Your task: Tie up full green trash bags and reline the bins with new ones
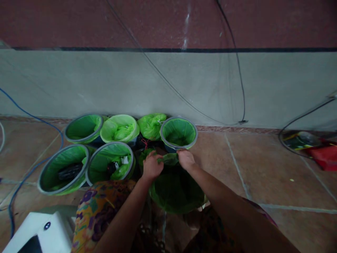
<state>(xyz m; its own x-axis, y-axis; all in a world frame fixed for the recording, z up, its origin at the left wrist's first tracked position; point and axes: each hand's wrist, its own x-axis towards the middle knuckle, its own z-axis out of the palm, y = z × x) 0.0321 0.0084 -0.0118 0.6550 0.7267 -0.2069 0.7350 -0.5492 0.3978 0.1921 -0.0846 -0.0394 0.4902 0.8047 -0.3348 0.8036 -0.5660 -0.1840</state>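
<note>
- Green liner [177,196], one, thin and sheet-like; its far edge runs between the two hands, its dark hollow directly below them.
- Left hand [153,165], fingers clamped on the liner's far edge.
- Right hand [186,161], fingers clamped on the same edge, apart from the left hand.
- Lined bin with grey rim [196,135], one; just beyond the right hand.
- Bunched green bag [152,127], one; beyond the left hand.
- Red tie [145,143], one; between that bag and the left hand.
- Lined bin holding white scraps [112,143], one; near the left hand, to its left.
- Lined bin holding a black bundle [40,185], one; farther left of the left hand.
- Further lined bins, two, beyond and left of the left hand: one grey-rimmed [65,133], one with pale green liner over its rim [102,131].
- Tiled floor [216,165], brown; right of the right hand.
- Red article [325,157], one; well apart, far right of the right hand.
</note>
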